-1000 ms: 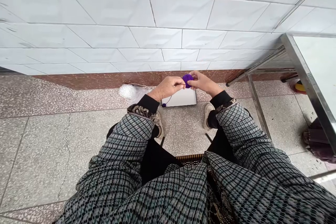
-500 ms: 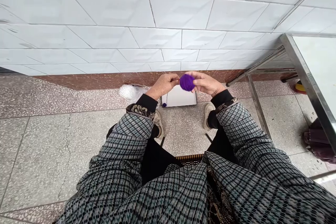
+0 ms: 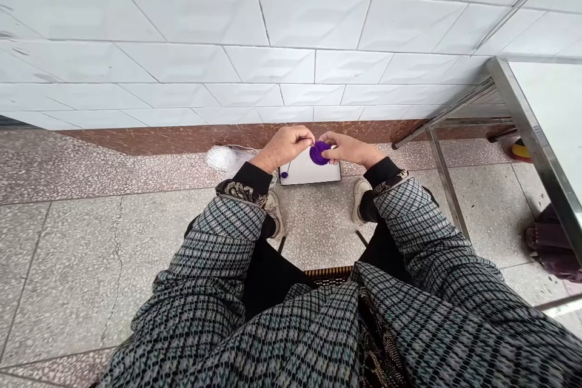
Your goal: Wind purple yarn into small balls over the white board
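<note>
So the person's got this chunky woven-look jacket [image 3: 204,260] on, black and grey with bits of teal, plus plain greyish edging [image 3: 240,200] at the sleeve ends. Black cuffs [image 3: 256,177] poke out, along with a black-and-gold patterned layer [image 3: 244,192]. Black trousers [image 3: 273,273] too, and pale, kinda off-white shoes [image 3: 359,199]. Hands are bare.

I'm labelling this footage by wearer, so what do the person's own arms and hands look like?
The left hand and right hand wear no gloves. The jacket sleeves are woven-looking, in black and grey with teal touches, and end in thin plain grey edging. Beyond it come black bands with pale gold patterning, then plain black cuffs at the wrists.
</note>
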Available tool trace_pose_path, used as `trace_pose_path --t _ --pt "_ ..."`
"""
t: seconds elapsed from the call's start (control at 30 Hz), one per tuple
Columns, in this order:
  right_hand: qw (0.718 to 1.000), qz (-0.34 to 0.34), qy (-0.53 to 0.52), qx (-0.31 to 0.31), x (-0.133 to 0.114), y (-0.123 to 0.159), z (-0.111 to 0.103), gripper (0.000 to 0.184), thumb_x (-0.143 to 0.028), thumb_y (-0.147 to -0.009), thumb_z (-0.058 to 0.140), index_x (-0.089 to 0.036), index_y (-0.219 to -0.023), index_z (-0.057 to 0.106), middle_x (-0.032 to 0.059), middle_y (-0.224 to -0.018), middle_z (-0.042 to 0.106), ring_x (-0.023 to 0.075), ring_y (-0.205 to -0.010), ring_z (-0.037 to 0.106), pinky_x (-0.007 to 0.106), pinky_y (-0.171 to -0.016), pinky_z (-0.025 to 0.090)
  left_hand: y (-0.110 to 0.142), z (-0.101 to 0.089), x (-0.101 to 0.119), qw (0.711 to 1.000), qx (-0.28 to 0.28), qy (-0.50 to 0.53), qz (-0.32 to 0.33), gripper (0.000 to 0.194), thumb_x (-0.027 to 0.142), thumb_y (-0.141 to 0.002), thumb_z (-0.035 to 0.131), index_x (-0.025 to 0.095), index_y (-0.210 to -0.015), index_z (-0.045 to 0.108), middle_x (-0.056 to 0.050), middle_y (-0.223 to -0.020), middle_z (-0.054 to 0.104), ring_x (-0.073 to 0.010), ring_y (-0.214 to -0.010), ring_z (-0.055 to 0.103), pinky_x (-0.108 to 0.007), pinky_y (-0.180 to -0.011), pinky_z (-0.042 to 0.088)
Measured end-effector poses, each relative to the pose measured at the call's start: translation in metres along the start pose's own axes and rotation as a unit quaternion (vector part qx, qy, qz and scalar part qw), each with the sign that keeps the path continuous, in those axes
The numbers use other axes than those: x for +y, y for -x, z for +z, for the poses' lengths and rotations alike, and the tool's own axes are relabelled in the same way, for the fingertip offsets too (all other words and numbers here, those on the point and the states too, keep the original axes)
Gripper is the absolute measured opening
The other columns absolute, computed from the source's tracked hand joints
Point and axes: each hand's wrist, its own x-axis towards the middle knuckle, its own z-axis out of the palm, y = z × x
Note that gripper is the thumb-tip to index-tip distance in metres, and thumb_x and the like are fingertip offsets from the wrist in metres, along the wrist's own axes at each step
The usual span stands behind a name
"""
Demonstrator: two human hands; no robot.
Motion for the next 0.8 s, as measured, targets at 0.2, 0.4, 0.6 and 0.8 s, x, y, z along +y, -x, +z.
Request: trace_pose_path --t 0.2,0.4,0.6,0.8 --pt "0.974 -0.124 -0.177 -0.062 -0.009 0.01 -0.007 0.045 -0.03 -0.079 0.079 -0.02 -0.117 0.055 0.0034 -0.102 0.065 0.0093 -0.07 0.063 0.023 -0.063 0.056 -0.003 0.002 -0.01 0.998 0.035 0.008 -0.051 0.019 0.026 -0.086 0.052 0.015 -0.083 0.067 -0.002 -0.077 0.066 -0.0155 -0.073 0.055 -0.028 -0.073 0.043" --pt "0.948 -0.144 -0.231 0.164 -0.005 -0.003 -0.014 0.051 -0.052 -0.085 0.076 -0.026 -0.116 0.046 -0.0006 -0.092 0.062 0.0114 -0.075 0.064 0.023 -0.064 0.055 -0.003 0.014 -0.003 0.997 -0.081 0.011 0.008 0.019 0.026 -0.086 0.053 0.017 -0.081 0.069 -0.001 -0.073 0.066 -0.0121 -0.065 0.052 -0.026 -0.069 0.042" --pt "0.984 -0.028 -0.06 0.164 0.006 -0.009 -0.005 0.032 -0.016 -0.082 0.075 -0.022 -0.1 0.049 -0.0013 -0.082 0.061 0.0095 -0.061 0.057 0.023 -0.056 0.051 0.0 0.011 0.007 0.996 -0.076 0.005 0.036 0.02 0.026 -0.086 0.054 0.017 -0.079 0.071 -0.005 -0.083 0.072 -0.0149 -0.076 0.061 -0.029 -0.079 0.047" --pt "0.991 -0.024 -0.037 -0.126 -0.003 0.01 -0.009 0.035 -0.014 -0.077 0.075 -0.018 -0.107 0.059 0.0021 -0.092 0.066 0.0102 -0.065 0.061 0.023 -0.056 0.053 0.0 0.003 -0.001 1.0 -0.022 0.0 -0.006 0.016 0.022 -0.085 0.053 0.017 -0.079 0.068 -0.004 -0.083 0.07 -0.0158 -0.078 0.06 -0.029 -0.077 0.046"
